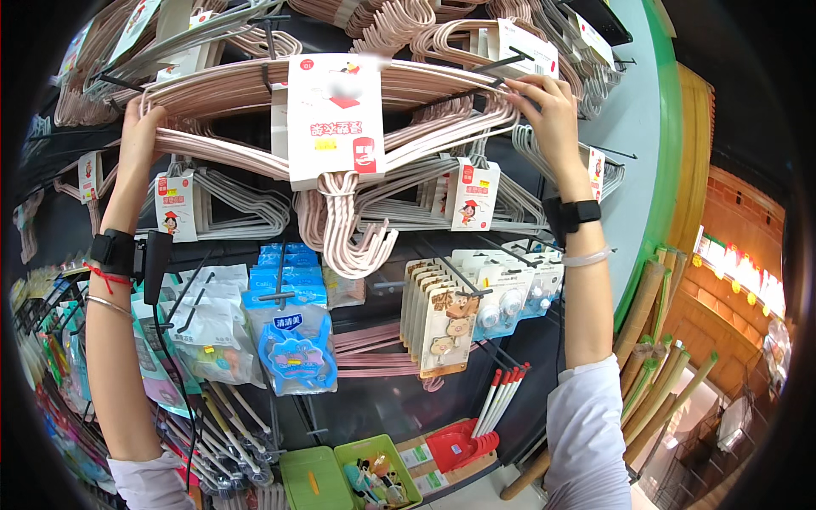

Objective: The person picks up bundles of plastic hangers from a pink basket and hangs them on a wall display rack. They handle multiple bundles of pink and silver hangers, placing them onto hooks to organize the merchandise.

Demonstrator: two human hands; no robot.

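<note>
A bundle of pale pink coated-wire clothes hangers (pixel 217 148) spans the space between my two raised hands. It is upside down, its hooks (pixel 350 236) pointing downward. A white card sleeve (pixel 335 115) with inverted writing wraps its middle. My left hand (pixel 139 124) grips the left end, thumb over the wires. At the right end, the fingers of my right hand (pixel 545 105) pinch the corner, close to a black display peg (pixel 513 62). Whether the pegs carry any of the bundle's weight, I cannot tell. Both wrists wear black straps.
Grey hanger bundles (pixel 239 201) hang just behind and below. Lower pegs hold blue packets (pixel 293 347), carded hooks (pixel 449 331) and brushes (pixel 236 427). Beneath stand a green bin (pixel 376 446) and a red dustpan (pixel 452 446). Bamboo-like poles (pixel 656 370) lean at the right. A black cable (pixel 169 357) hangs by my left forearm.
</note>
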